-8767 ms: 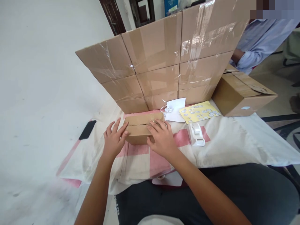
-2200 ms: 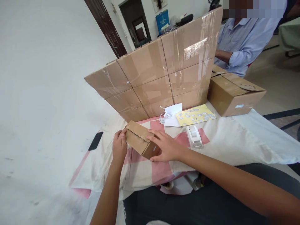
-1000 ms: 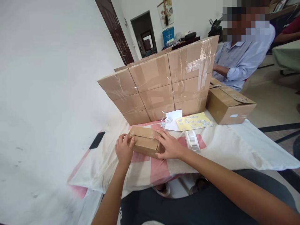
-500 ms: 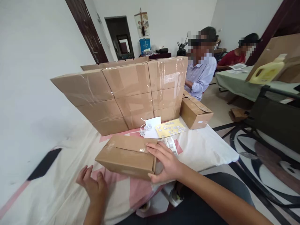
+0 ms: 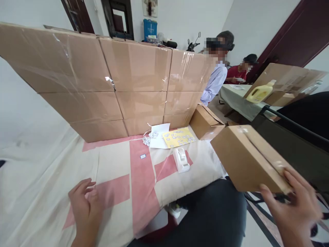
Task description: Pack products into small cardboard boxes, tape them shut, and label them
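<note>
A closed cardboard box hangs tilted off the right side of the cloth-covered table, above the floor. My right hand grips its near end, the thumb low on one side and the fingers over the taped top. Over the left part of the patterned cloth, my left hand is loosely curled with nothing in it, thumb and fingers apart. Between the hands lie a white tape dispenser and a small label on the pink stripe. Behind them are a yellow sheet with small labels and a white sheet.
Stacked taped cartons form a wall along the table's back. Another cardboard box sits at the back right corner. Two people are beyond, one in a light shirt. A green-covered table holds a yellow jug.
My right hand has lifted the cardboard box from the table and carried it right, past the edge. The small label where it lay now shows. The view has turned and shifted.
</note>
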